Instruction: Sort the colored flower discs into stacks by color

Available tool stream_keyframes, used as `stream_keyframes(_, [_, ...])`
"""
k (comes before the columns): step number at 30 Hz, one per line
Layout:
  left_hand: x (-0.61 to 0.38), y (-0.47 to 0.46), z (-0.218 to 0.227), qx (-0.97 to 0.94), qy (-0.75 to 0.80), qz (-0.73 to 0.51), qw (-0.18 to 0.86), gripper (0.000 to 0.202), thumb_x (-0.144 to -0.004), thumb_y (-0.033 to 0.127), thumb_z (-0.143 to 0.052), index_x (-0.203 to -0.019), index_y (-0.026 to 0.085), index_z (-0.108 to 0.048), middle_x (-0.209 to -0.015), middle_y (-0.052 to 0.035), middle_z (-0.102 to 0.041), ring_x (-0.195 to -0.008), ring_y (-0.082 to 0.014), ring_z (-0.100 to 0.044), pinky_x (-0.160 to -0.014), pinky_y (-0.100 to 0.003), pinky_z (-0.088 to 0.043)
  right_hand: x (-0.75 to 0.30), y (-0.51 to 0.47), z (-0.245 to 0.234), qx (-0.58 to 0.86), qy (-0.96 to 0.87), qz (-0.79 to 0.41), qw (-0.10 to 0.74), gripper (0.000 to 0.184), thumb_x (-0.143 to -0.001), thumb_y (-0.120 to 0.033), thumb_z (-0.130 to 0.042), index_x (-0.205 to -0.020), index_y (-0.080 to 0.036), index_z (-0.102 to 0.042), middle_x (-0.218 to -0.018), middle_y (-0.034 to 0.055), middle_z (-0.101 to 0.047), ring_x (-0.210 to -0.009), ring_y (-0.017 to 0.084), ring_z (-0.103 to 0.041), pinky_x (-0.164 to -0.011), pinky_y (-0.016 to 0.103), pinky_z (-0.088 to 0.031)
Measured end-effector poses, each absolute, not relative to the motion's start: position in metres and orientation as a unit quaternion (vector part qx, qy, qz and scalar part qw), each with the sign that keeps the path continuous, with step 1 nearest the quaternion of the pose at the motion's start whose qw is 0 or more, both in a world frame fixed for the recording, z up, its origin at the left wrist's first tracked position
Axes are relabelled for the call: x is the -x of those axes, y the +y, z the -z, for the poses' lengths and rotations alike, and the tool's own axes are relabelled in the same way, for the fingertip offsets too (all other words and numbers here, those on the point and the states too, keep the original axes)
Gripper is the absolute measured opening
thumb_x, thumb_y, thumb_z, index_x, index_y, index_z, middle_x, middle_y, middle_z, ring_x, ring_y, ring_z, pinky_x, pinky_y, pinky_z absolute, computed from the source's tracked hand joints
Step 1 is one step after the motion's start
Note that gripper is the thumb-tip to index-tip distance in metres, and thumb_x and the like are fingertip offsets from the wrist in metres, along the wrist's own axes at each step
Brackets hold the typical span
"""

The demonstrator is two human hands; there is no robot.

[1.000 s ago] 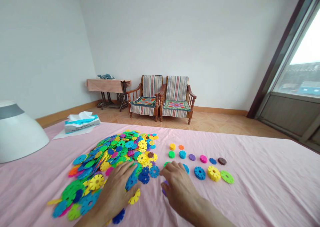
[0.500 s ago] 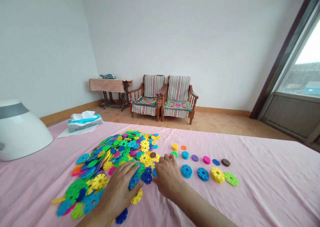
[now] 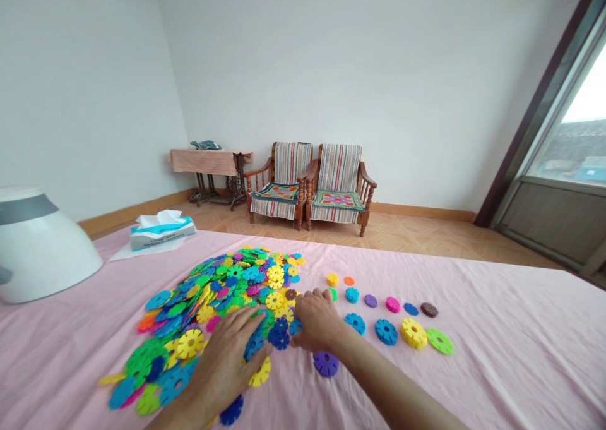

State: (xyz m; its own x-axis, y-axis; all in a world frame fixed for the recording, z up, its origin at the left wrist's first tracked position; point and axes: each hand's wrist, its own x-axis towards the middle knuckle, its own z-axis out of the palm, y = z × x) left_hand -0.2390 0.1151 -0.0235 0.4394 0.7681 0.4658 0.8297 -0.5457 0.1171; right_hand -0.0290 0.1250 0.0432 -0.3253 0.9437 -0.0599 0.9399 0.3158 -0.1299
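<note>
A heap of colourful notched plastic discs (image 3: pixel 237 285) lies on the pink cloth. Over its near right part rests my left hand (image 3: pixel 231 348), open, fingers stretched and thumb apart, touching discs. Just right of the heap my right hand (image 3: pixel 319 319) is closed, fingers curled downward; whatever they hold is hidden. A blue disc (image 3: pixel 296 327) shows beside its thumb, and dark blue discs (image 3: pixel 279 334) lie between the hands. Under my right wrist is a large purple disc (image 3: pixel 326 364), partly covered. A green disc (image 3: pixel 334 294) peeks out behind my right knuckles.
Small discs and stacks, including a pink stack (image 3: pixel 392 304), stand in rows on the right. Nearer are larger ones: a blue stack (image 3: pixel 386 332), a yellow stack (image 3: pixel 413 333) and a lime disc (image 3: pixel 440 341). A tissue box (image 3: pixel 163 233) and a white appliance (image 3: pixel 45 253) stand left.
My right hand has shifted slightly and its forearm has swung a little, so the purple disc now shows under the wrist. My left hand stays in place over the heap.
</note>
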Motion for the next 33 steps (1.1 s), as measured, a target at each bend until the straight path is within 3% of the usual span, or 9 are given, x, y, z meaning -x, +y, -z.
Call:
stream_keyframes(6, [0.237, 0.115, 0.021, 0.846, -0.463, 0.254, 0.073, 0.041, -0.084, 0.046, -0.059, -0.119, 0.025, -0.064, -0.124, -0.0071, -0.065, -0.114, -0.0296, -0.059, -0.095, -0.047, -0.050, 0.030, 0.132, -0.043, 0.574, -0.813, -0.092, 0.013, 0.066, -0.056, -0.040, -0.079, -0.114, -0.014, -0.061, -0.109, 0.0164, -0.066, -0.104, 0.034, -0.058, -0.090, 0.047, -0.039])
stream_keyframes(9, [0.237, 0.115, 0.020, 0.846, -0.464, 0.251, 0.074, 0.041, -0.084, 0.045, -0.059, -0.119, 0.026, -0.064, -0.124, -0.0068, -0.065, -0.113, -0.0292, -0.060, -0.095, -0.047, -0.050, 0.032, 0.133, -0.042, 0.579, -0.809, -0.101, 0.027, 0.060, -0.054, -0.037, -0.078, -0.107, -0.013, -0.063, -0.103, 0.0168, -0.067, -0.100, 0.035, -0.059, -0.088, 0.047, -0.041])
stream_keyframes(13, [0.238, 0.115, 0.021, 0.847, -0.464, 0.248, 0.074, 0.040, -0.084, 0.045, -0.059, -0.119, 0.026, -0.064, -0.125, -0.0066, -0.064, -0.114, -0.0292, -0.059, -0.096, -0.047, -0.050, 0.028, 0.122, -0.048, 0.586, -0.801, -0.099, 0.074, 0.048, -0.061, -0.032, -0.066, -0.105, -0.015, -0.060, -0.104, 0.0149, -0.063, -0.099, 0.031, -0.058, -0.084, 0.043, -0.042])
stream_keyframes(18, [0.239, 0.116, 0.023, 0.846, -0.469, 0.243, 0.080, 0.041, -0.084, 0.043, -0.058, -0.120, 0.025, -0.063, -0.126, -0.0070, -0.064, -0.116, -0.0289, -0.058, -0.097, -0.047, -0.049, -0.024, 0.103, -0.063, 0.597, -0.759, -0.144, 0.216, 0.032, -0.062, -0.018, -0.060, -0.094, -0.016, -0.057, -0.099, 0.0086, -0.058, -0.084, 0.019, -0.057, -0.073, 0.029, -0.043])
stream_keyframes(21, [0.239, 0.116, 0.024, 0.846, -0.472, 0.232, 0.084, 0.041, -0.084, 0.043, -0.059, -0.120, 0.024, -0.063, -0.125, -0.0077, -0.064, -0.115, -0.0294, -0.058, -0.096, -0.048, -0.050, -0.073, 0.095, -0.065, 0.609, -0.736, -0.141, 0.258, 0.027, -0.065, -0.015, -0.057, -0.092, -0.018, -0.057, -0.094, 0.0058, -0.058, -0.081, 0.016, -0.056, -0.073, 0.028, -0.042])
stream_keyframes(25, [0.240, 0.118, 0.026, 0.846, -0.473, 0.232, 0.088, 0.041, -0.082, 0.040, -0.060, -0.120, 0.025, -0.063, -0.124, -0.0070, -0.064, -0.115, -0.0294, -0.058, -0.096, -0.048, -0.050, -0.123, 0.085, -0.054, 0.635, -0.720, -0.143, 0.240, 0.026, -0.068, -0.020, -0.059, -0.095, -0.020, -0.060, -0.090, 0.0043, -0.061, -0.084, 0.018, -0.057, -0.076, 0.030, -0.042])
stream_keyframes(33, [0.241, 0.120, 0.029, 0.842, -0.475, 0.239, 0.094, 0.041, -0.082, 0.039, -0.060, -0.120, 0.026, -0.063, -0.125, -0.0064, -0.064, -0.114, -0.0284, -0.058, -0.097, -0.046, -0.049, -0.138, 0.070, -0.033, 0.680, -0.703, -0.113, 0.176, 0.034, -0.069, -0.023, -0.059, -0.102, -0.026, -0.066, -0.103, 0.0045, -0.066, -0.100, 0.026, -0.056, -0.091, 0.041, -0.032])
